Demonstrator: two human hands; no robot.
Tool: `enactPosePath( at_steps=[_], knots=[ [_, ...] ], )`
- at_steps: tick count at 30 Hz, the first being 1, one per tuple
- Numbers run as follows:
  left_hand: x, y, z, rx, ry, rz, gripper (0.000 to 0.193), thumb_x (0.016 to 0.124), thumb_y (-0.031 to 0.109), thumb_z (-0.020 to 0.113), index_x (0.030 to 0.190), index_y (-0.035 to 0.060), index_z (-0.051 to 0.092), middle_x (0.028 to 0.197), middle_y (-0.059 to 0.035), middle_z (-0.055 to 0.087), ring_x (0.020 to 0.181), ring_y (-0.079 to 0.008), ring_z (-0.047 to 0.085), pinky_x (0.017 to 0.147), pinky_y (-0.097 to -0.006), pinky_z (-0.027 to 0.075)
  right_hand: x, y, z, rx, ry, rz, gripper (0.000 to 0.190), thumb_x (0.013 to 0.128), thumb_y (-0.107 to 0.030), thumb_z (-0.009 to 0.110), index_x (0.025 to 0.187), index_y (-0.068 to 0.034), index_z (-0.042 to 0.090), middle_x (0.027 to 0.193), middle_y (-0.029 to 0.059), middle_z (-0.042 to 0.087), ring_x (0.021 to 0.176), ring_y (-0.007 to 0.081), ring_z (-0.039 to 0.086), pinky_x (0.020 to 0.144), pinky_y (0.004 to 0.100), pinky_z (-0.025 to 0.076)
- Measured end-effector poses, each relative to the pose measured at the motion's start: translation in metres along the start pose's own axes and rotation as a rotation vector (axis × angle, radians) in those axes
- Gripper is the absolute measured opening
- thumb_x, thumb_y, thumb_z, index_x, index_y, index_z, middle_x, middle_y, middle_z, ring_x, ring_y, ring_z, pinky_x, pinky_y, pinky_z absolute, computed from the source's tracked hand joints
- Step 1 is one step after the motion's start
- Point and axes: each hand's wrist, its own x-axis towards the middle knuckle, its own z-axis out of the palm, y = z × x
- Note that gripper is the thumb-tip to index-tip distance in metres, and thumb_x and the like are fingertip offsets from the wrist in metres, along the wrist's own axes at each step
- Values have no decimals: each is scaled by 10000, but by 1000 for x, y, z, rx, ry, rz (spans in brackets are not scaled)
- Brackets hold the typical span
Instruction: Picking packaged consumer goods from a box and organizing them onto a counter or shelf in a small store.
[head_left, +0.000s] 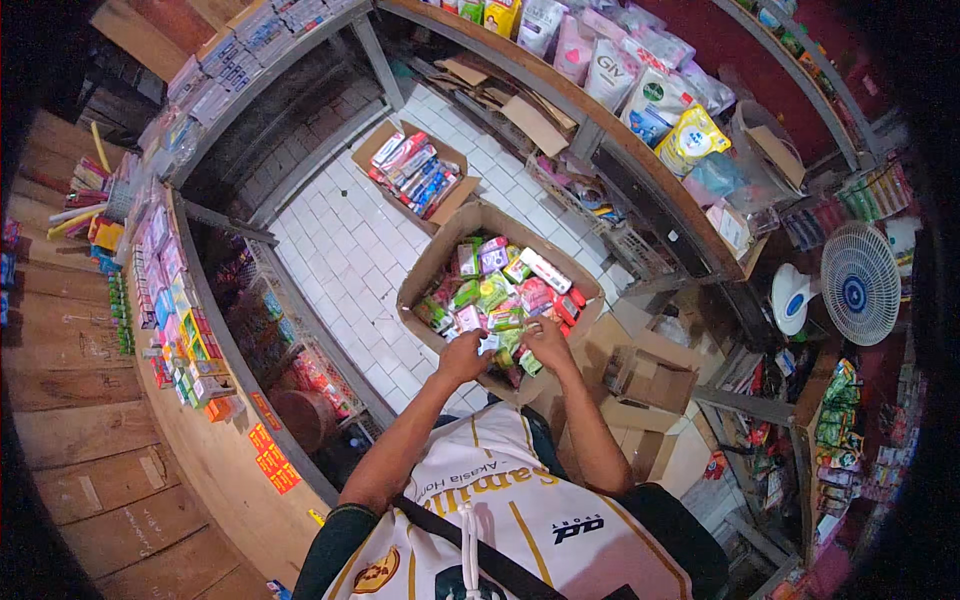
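Observation:
In front of me stands a cardboard carton (424, 276) filled with a loose heap of small packets that look like bar soaps. My left hand (462, 357) reaches over its near edge, fingers bent beside a pale blue and white packet (489, 343). Farther right, my right hand (547, 343) is in the heap, its fingertips at a green packet (513, 341). Whether either hand grips a packet cannot be made out. A white and red pack (545, 270) lies on top toward the far right side, and a purple pack (493, 256) rests near the back.
Behind the carton, a second box (367, 150) holds toothpaste-like boxes on the white tiled floor (330, 225). Wooden counter (217, 450) curves along the left. Shelving (592, 124) with pouches runs along the right, near a fan (859, 285). More cartons (652, 379) lie at right.

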Motion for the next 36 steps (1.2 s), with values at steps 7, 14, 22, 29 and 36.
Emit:
enactPosePath(
  at_steps=[7,14,22,29,36],
  knots=[
    [-3,2,-4,209,-90,-144,409,794,356,639,1085,78,566,1004,-154,639,943,-327,621,789,-435,496,93,-12,26,192,100,133,450,807,-168,687,1160,43,506,819,104,606,639,173,612,505,287,495],
    [23,8,12,211,-168,-76,459,779,345,647,1126,62,551,1034,-166,636,928,-338,627,795,-430,499,176,66,51,-477,924,35,688,712,-407,757,1111,112,542,1017,246,624,807,320,651,681,403,524],
    [49,-40,10,-213,-181,-275,419,786,298,629,1092,15,583,789,-160,655,690,-258,619,631,-362,483,140,-55,68,-125,655,564,687,648,-460,786,1030,86,621,1131,272,585,1073,364,565,936,413,423],
    [56,-60,17,-455,-212,-457,417,776,336,659,1035,12,614,835,-157,668,741,-252,649,691,-362,505,137,-37,46,455,301,643,392,721,-346,779,808,-4,609,576,33,493,436,151,442,397,323,373],
    [67,-53,6,-959,-212,-603,370,856,366,600,1068,63,591,933,-67,654,831,-151,605,713,-325,462,84,-43,24,629,-94,556,270,837,-255,671,703,-141,467,521,-65,320,404,53,313,352,224,222]
  ],
)
